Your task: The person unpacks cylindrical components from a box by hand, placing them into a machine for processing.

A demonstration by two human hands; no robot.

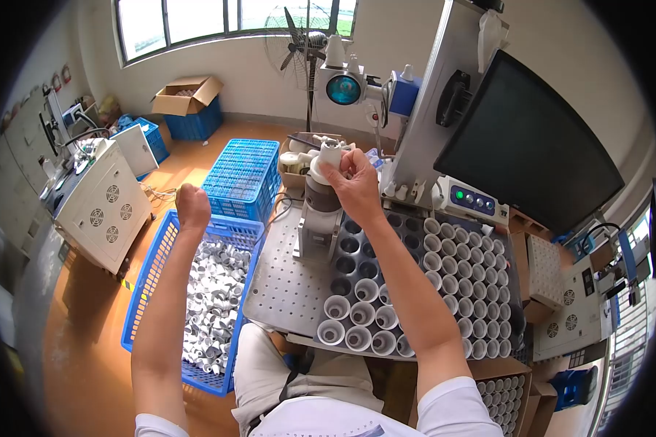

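My right hand (353, 182) is closed on a white plastic cup-shaped part (330, 154) that sits upright on top of a dark and grey cylindrical fixture (321, 218). Above the left edge of the blue basket, my left hand (193, 207) is curled into a fist. Its fingers face away, so whatever they may hold is hidden. Many small white parts (215, 306) lie loose in that blue basket (149, 291). On my right, rows of white cups (459, 280) stand mouth up in a black tray (350, 266) with round holes, several of which show no cup.
A perforated metal plate (284, 284) carries the fixture. A lens head (342, 89) hangs just behind it, and a large monitor (532, 146) leans in at the right. Blue crates (242, 171), a fan (297, 44) and a white cabinet (106, 207) stand beyond.
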